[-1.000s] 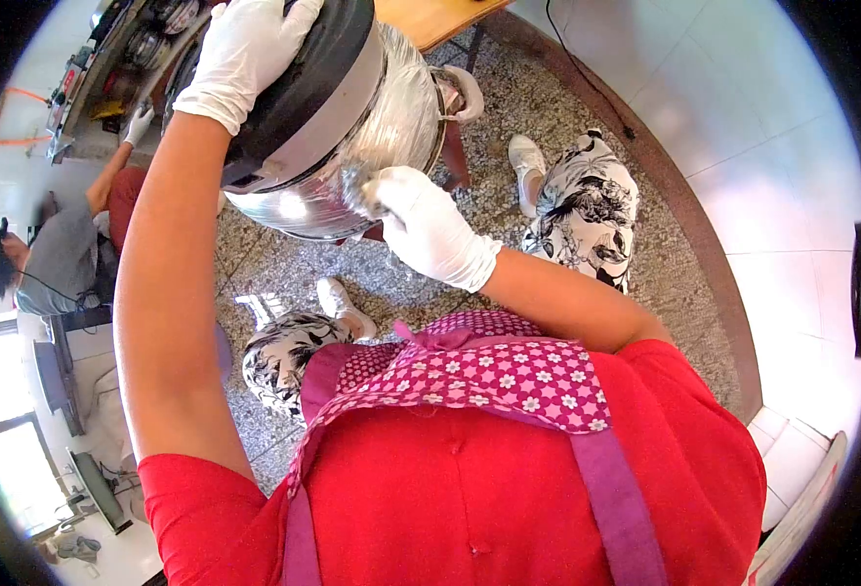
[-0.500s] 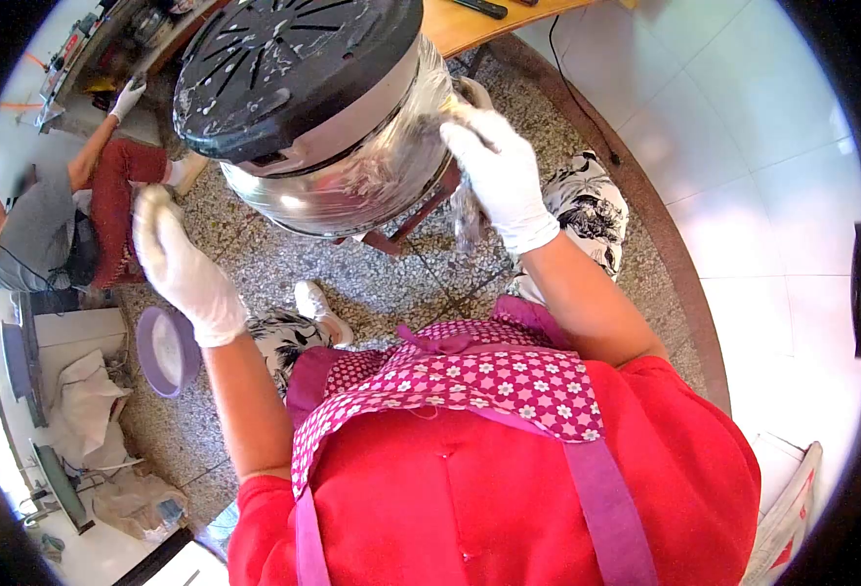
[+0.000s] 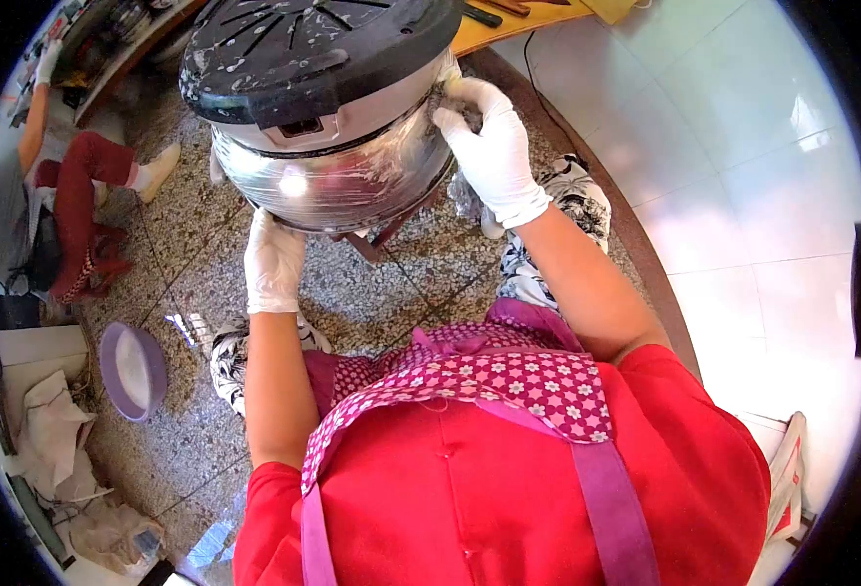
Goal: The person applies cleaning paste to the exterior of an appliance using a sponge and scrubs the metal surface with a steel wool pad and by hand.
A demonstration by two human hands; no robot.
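Note:
A large round appliance [image 3: 343, 186], perhaps a cooker, has a shiny metal body with clear plastic film around it. On top is a black slotted cover [image 3: 304, 59], spotted with whitish marks. My right hand [image 3: 494, 146], in a white glove, is closed at its right side, fingers curled on crumpled plastic film [image 3: 438, 101]. The gloved left hand [image 3: 274, 264] grips the lower front edge from the left; its fingertips are partly hidden beneath. The appliance rests on a dark reddish stand [image 3: 362, 246].
A person [image 3: 84, 186] with a white glove sits at the left by a shelf. A purple basin [image 3: 133, 371] stands on the speckled floor. Behind the appliance, a wooden tabletop [image 3: 509, 29] carries dark-handled tools. A black cable [image 3: 530, 73] hangs beside it.
My left hand has come from the air at the left to the appliance's lower edge. The appliance sits slightly further right in view, and the co-worker's arm reaches higher.

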